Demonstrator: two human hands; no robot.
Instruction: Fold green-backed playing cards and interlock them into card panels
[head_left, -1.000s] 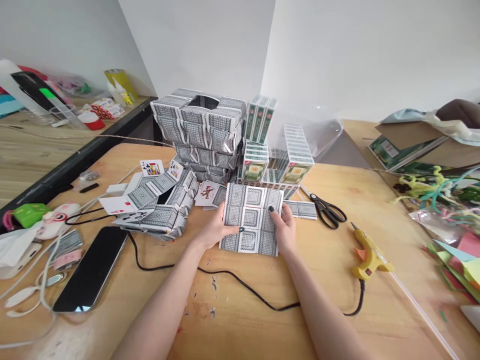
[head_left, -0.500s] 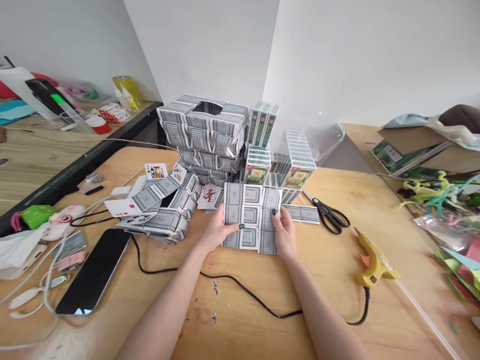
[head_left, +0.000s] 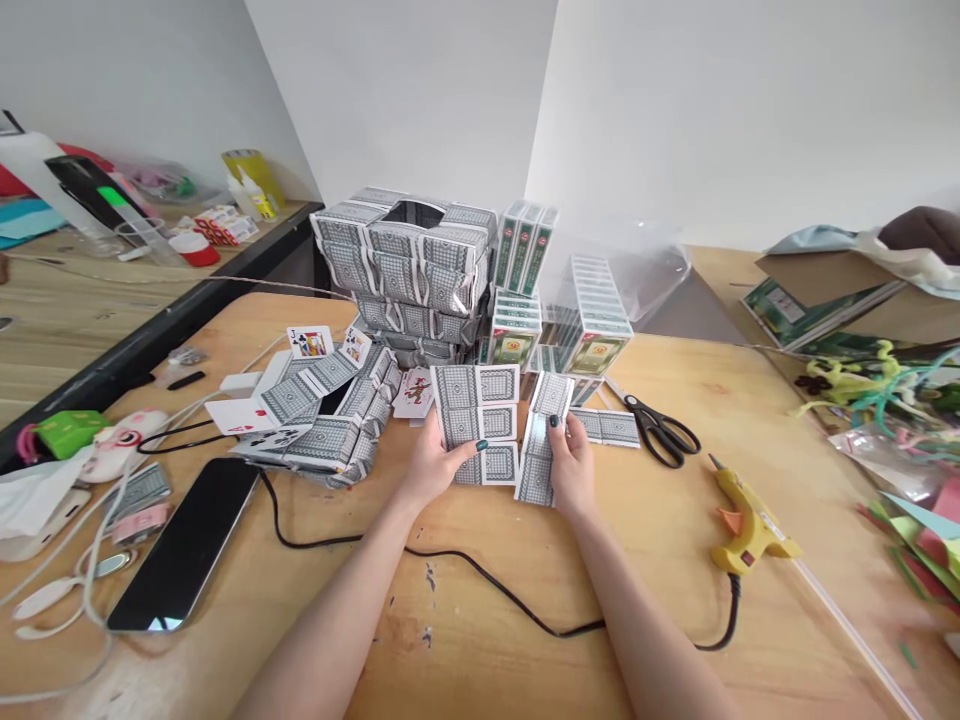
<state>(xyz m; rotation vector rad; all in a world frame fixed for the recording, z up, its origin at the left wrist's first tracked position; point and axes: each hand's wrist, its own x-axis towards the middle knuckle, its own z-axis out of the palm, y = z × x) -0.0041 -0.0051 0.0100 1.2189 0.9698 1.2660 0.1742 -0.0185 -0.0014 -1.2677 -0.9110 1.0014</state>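
My left hand (head_left: 436, 456) grips a panel of joined playing cards (head_left: 478, 424), its patterned grey backs facing me and the thumb across the front. In my right hand (head_left: 573, 468) is a narrow strip of playing cards (head_left: 537, 462), held by its right edge and tilted. A thin gap separates panel and strip. Behind them stand boxes covered in playing cards (head_left: 409, 250), stacked, the top one with a dark opening. To the left lies another card-covered box (head_left: 341, 435) with loose playing cards (head_left: 304, 395) on it. A flat card piece (head_left: 616, 428) rests right of my right hand.
Packs of cards (head_left: 596, 325) stand at the back. Black scissors (head_left: 664, 432) and a yellow glue gun (head_left: 750, 525) lie to the right; its black cable (head_left: 510, 595) crosses in front. A phone (head_left: 187, 545) and white cables are left. Pipe cleaners (head_left: 870, 385) lie far right.
The strip has come apart from the panel, where the two sat side by side as one sheet. The panel in my left hand has shifted slightly left, and the strip has tilted.
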